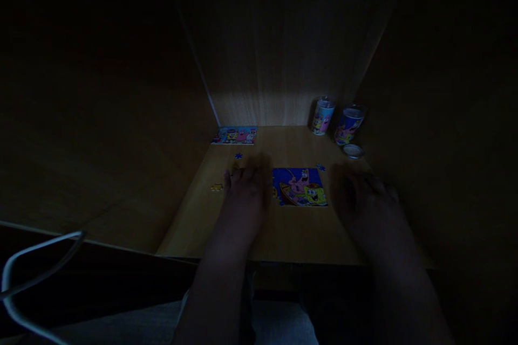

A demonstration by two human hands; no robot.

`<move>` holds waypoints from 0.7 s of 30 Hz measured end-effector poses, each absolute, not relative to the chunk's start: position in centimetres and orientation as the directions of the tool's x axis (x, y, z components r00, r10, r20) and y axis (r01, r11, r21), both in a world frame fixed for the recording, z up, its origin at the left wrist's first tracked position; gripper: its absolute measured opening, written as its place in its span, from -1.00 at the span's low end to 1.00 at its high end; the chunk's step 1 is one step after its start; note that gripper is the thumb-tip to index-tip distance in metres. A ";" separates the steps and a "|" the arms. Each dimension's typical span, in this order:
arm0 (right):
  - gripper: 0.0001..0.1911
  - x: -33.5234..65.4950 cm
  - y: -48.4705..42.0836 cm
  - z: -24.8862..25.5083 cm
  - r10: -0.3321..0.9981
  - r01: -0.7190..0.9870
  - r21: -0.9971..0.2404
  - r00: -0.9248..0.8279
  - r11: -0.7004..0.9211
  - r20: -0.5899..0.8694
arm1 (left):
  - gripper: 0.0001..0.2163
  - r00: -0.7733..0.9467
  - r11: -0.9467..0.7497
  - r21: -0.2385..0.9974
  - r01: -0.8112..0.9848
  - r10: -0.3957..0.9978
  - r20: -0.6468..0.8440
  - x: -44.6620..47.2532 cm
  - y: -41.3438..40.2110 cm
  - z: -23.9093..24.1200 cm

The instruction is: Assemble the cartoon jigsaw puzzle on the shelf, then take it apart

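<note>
A partly joined jigsaw puzzle (301, 187), with pink and yellow cartoon figures on blue, lies flat between my hands. My left hand (246, 188) hovers at or on the table just left of it; its thumb side is smeared by motion, and what lies under the fingers is hidden. On the other side is my right hand (366, 194), blurred, with a gap between thumb and curved fingers and nothing seen there. Loose pieces lie nearby: a yellow one (217, 187) left of my left hand, a blue one (238, 156) beyond it, and another (320, 167) by the puzzle's top right corner.
Another joined puzzle (234, 135) lies at the back left of the wooden table (299, 237). Two picture cans, one lighter (322, 116) and one darker (348, 125), stand back right, near a round lid (353, 151). Panels enclose the table; a white cable (24, 253) hangs lower left. Light is dim.
</note>
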State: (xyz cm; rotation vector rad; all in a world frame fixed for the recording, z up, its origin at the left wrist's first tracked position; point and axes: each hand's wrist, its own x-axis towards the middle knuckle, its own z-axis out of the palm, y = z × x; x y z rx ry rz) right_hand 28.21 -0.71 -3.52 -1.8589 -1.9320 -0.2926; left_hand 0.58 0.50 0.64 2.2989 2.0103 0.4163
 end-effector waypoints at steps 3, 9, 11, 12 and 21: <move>-0.54 28.1 -0.9 -3.5 0.892 0.985 -0.165 0.025 0.056 0.452 | -0.74 0.109 -0.159 0.288 0.944 0.977 0.182 0.1 1.0 1.0; -0.58 28.2 -0.8 -3.7 0.886 0.983 -0.163 0.006 0.079 0.464 | -0.78 0.172 -0.242 0.473 0.847 0.967 0.187 -1.1 -0.2 2.1; -0.58 28.3 -0.7 -3.7 0.882 0.979 -0.183 0.010 0.086 0.470 | -0.76 0.213 -0.269 0.475 0.838 0.962 0.171 -1.8 -0.8 2.4; -0.57 28.4 -0.6 -3.6 0.878 0.975 -0.199 0.009 0.099 0.479 | -0.75 0.228 -0.282 0.468 0.837 0.959 0.170 -2.2 -1.0 2.6; -0.73 27.2 -1.0 -1.4 0.798 0.777 -0.343 -0.317 0.528 0.512 | -0.86 0.077 -0.115 0.227 0.967 0.982 0.171 -2.9 -1.1 3.4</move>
